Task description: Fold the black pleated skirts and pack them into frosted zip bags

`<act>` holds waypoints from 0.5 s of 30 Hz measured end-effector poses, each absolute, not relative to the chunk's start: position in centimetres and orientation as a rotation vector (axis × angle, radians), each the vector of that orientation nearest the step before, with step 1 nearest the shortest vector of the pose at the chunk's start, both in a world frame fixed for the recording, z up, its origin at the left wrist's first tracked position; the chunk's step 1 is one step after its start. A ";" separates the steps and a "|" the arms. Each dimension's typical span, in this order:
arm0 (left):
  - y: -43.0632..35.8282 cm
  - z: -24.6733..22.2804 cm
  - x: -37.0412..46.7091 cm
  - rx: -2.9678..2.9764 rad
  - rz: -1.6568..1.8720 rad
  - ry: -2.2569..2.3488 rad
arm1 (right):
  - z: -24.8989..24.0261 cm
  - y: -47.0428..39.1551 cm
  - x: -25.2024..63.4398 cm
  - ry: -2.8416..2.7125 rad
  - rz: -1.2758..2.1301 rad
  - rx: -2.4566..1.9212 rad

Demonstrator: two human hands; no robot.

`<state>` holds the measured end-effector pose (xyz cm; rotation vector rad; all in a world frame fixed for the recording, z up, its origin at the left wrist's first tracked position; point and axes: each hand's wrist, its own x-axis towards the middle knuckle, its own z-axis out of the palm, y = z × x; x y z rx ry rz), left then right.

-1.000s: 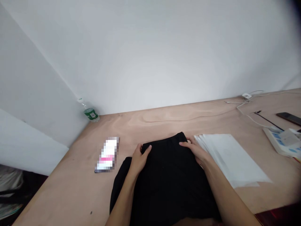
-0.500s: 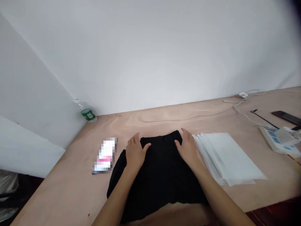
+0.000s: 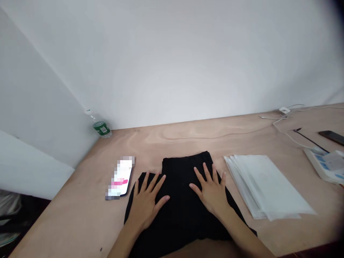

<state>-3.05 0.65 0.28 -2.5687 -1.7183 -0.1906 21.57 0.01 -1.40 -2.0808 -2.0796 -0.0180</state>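
Observation:
A black garment (image 3: 180, 200), its exact kind unclear, lies spread on the wooden table in front of me. Its narrower end points toward the wall. On its left part my left hand (image 3: 146, 200) rests flat with the fingers spread. My right hand (image 3: 212, 190) lies on the right side of the cloth, palm down, fingers also apart. Neither hand grips the fabric. Left of the garment is a phone (image 3: 122, 179) with a lit, blurred screen. To its right lies a stack of thin white translucent sheets or bags (image 3: 268, 186).
A water bottle (image 3: 101, 127) with a green label stands in the left corner by the wall. Toward the right lie a white cable and adapter (image 3: 284, 110), a dark phone (image 3: 331, 137) and a power strip (image 3: 321, 163). The wooden table (image 3: 67, 211) ends at the left edge.
Both hands have moved back from the garment's far end toward me and now lie flatter with fingers spread. The far end of the cloth is uncovered. The view has shifted slightly.

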 end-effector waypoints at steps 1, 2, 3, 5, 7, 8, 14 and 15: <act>0.5 0.5 -3.3 -2.567 -0.190 -1.701 | -1.2 -0.2 21.6 -2.083 -0.011 -2.076; 0.0 0.8 -3.4 -2.557 -0.195 -1.691 | -0.9 -0.5 21.7 -2.093 0.003 -2.063; -0.6 1.0 -3.4 -2.544 -0.203 -1.680 | -0.6 -0.9 21.7 -2.109 0.021 -2.041; -2.2 1.1 -3.0 -2.547 -0.210 -1.639 | -0.1 -1.9 22.0 -2.157 0.054 -1.981; -3.8 0.8 -2.6 -2.581 -0.199 -1.602 | 0.0 -2.9 22.4 -2.211 0.065 -1.927; -4.3 0.5 -2.6 -2.591 -0.191 -1.608 | -0.1 -3.3 22.7 -2.231 0.057 -1.911; -4.6 -0.8 -5.0 -2.587 -0.123 -1.741 | -1.3 -4.0 24.1 -2.302 0.010 -1.865; -4.5 -0.7 -5.5 -2.588 -0.114 -1.749 | -1.3 -4.0 24.2 -2.304 0.008 -1.865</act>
